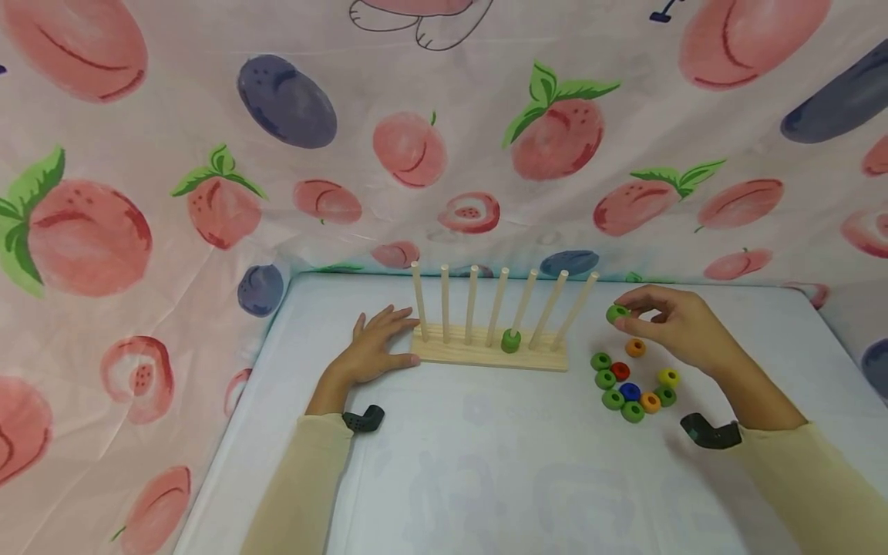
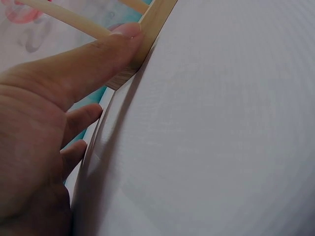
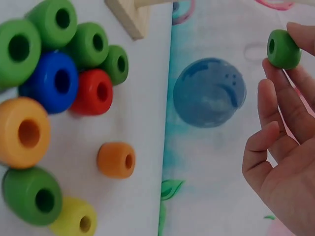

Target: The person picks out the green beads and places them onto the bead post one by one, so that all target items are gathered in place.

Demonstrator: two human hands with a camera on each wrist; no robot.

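Observation:
My right hand (image 1: 676, 320) pinches a green bead (image 3: 285, 50) between thumb and fingertips, raised above the table, its hole facing sideways in the right wrist view. To the left stands a wooden peg rack (image 1: 458, 353) with several upright pegs in a row. One green bead (image 1: 510, 341) sits at the foot of its third peg from the right. At the rack's left end rests my left hand (image 1: 375, 347), fingers spread and fairly straight. Its thumb (image 2: 110, 49) touches the rack's front edge.
Loose beads lie right of the rack: several green ones (image 1: 613, 399), a red bead (image 1: 620, 371), a blue bead (image 1: 630, 391), a yellow bead (image 1: 669, 377) and two orange beads (image 1: 635, 348). Behind the white table (image 1: 472, 462) hangs a fruit-print cloth (image 1: 430, 69).

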